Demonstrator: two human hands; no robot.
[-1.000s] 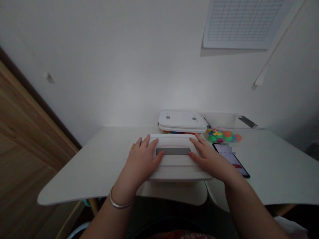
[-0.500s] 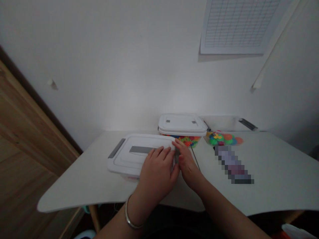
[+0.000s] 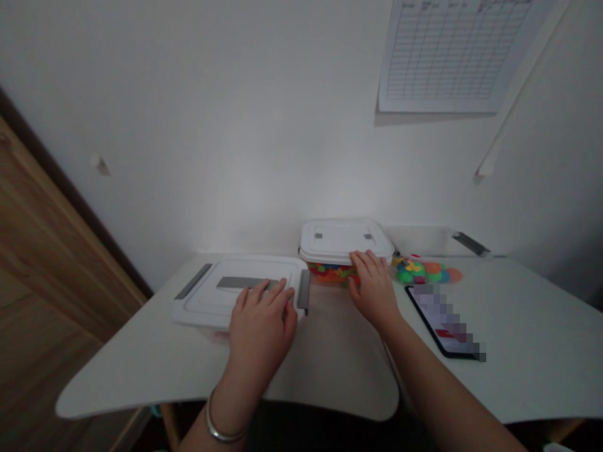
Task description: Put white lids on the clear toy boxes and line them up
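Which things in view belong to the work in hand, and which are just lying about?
In hand:
left white-lidded box, under the left hand
rear white-lidded box, right hand at its front edge

Lying about:
phone
colourful pieces
clear container, grey at one end
gridded sheet, hanging behind

Bare fingers (image 3: 277, 292) and forearms (image 3: 424, 370), with a slim, rounded, silver-coloured bangle (image 3: 218, 434) around the left wrist (image 3: 241, 384).

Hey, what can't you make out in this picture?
Head view throughout:
Smartphone screen: partly masked by pixelated blocks.
Wall chart: writing too small; top cut off by the frame.
Left lidded box: contents mostly hidden by its lid and the left hand.
Rear lidded box: front right part, behind the right hand.
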